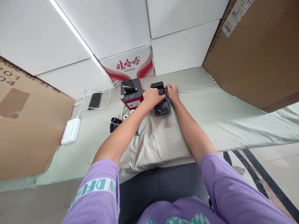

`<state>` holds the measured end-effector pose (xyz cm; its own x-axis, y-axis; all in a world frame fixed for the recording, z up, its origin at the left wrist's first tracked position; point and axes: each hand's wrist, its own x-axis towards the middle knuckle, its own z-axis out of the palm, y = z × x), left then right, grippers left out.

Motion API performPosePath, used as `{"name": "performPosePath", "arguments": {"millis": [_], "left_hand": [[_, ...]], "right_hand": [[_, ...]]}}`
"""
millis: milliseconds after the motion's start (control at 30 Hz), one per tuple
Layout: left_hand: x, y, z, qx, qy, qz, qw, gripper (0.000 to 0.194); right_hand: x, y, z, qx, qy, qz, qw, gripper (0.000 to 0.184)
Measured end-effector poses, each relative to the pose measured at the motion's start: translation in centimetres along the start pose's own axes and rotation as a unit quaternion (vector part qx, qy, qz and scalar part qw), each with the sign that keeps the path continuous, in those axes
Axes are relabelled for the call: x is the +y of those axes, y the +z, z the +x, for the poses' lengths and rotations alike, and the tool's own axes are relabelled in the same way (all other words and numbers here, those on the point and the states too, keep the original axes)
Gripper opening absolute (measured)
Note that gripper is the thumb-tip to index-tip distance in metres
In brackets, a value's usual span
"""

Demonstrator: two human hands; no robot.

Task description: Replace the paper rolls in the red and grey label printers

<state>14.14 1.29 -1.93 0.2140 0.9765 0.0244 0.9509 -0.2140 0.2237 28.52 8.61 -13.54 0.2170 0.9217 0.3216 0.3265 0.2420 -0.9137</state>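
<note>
A small black portable printer (162,107) lies on the cloth in front of me, its lid (157,84) raised at the far end. My left hand (153,96) reaches across its middle from the left, fingers bent and closed over the opened part. At its right edge my right hand (172,92) is closed, fingertips pinched against the side by the lid. What lies beneath the left fingers is hidden. Just left of the left hand stands a red and dark grey boxy device (132,93) with a white label. Small white rolls (125,117) show beside my left forearm.
Black rolled film (115,124) lies by the white rolls. A phone (95,101) and a white power bank (70,130) with a cable rest further left on the green cloth (187,90). Cardboard boxes (259,56) flank both sides; a white printed carton (130,63) stands behind.
</note>
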Motion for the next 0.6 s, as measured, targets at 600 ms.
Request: {"name": "performPosePath", "arguments": {"millis": [600], "left_hand": [[-1.4, -0.1, -1.5, 0.112, 0.088, 0.048, 0.989, 0.061]], "right_hand": [[-0.6, -0.1, -0.3, 0.018, 0.013, 0.03, 0.999, 0.035]]}}
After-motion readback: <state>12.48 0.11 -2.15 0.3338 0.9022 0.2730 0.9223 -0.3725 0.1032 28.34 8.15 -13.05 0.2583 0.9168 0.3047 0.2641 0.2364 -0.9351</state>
